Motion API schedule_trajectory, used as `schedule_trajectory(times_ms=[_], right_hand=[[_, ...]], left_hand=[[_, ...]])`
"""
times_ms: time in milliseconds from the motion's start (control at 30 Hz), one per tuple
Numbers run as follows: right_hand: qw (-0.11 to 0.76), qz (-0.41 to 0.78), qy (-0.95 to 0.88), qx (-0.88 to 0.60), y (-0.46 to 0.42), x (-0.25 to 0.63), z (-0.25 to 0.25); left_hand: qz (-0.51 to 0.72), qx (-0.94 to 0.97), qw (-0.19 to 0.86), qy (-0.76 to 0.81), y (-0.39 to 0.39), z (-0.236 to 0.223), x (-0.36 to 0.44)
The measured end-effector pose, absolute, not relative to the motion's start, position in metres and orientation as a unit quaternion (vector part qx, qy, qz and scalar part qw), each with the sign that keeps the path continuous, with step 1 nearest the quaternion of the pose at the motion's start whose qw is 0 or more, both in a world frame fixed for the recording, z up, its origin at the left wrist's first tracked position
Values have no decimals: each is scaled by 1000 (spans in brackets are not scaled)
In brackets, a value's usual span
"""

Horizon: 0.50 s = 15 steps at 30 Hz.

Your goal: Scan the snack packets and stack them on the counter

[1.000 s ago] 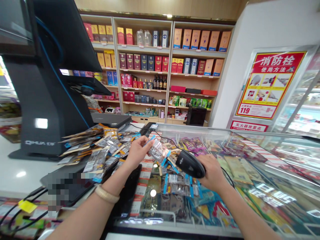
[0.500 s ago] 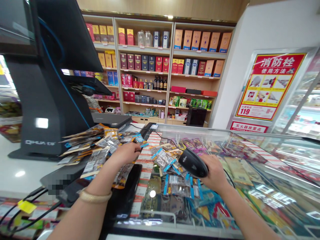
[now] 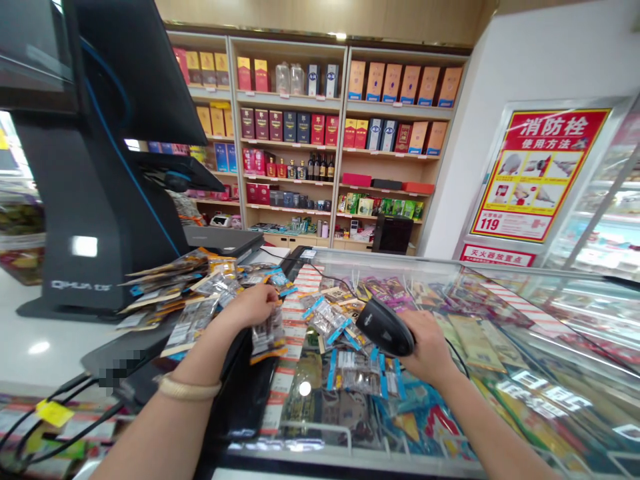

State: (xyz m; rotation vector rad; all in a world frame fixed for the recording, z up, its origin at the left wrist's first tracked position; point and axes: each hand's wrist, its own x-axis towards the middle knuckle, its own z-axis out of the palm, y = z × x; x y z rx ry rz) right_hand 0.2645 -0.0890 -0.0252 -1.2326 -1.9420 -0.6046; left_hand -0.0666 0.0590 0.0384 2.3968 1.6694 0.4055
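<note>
My left hand (image 3: 254, 305) is closed on a small packet with an orange edge (image 3: 269, 335), which hangs just above the counter beside a pile of packets (image 3: 190, 293). A beige bracelet sits on that wrist. My right hand (image 3: 424, 347) grips a black barcode scanner (image 3: 384, 325), its head pointing left toward several clear blue-edged packets (image 3: 327, 319) lying on the glass counter (image 3: 500, 313).
A black checkout terminal (image 3: 95, 167) stands at the left on a white counter. A dark tablet-like screen (image 3: 245, 400) lies below my left arm. Shelves of boxed goods and bottles (image 3: 320, 127) fill the back wall. A red fire-hydrant poster (image 3: 537, 173) hangs at the right.
My left hand put down the clear blue-edged packet, reached left to the pile, and now lifts an orange-edged packet. My right hand with the scanner has barely moved.
</note>
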Motion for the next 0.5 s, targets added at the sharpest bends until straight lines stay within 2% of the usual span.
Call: schedule_trajectory(times_ms=[133, 267, 367, 500], right_hand=[[376, -234, -756, -481, -89, 264, -26], [382, -233, -756, -477, -90, 262, -24], [388, -232, -758, -471, -91, 259, -22], [384, -228, -766, -462, -92, 256, -21]], left_hand=[[346, 752, 185, 529, 64, 39, -65], [495, 618, 341, 507, 62, 39, -60], [544, 573, 430, 437, 57, 38, -51], [545, 585, 489, 350, 47, 34, -33]])
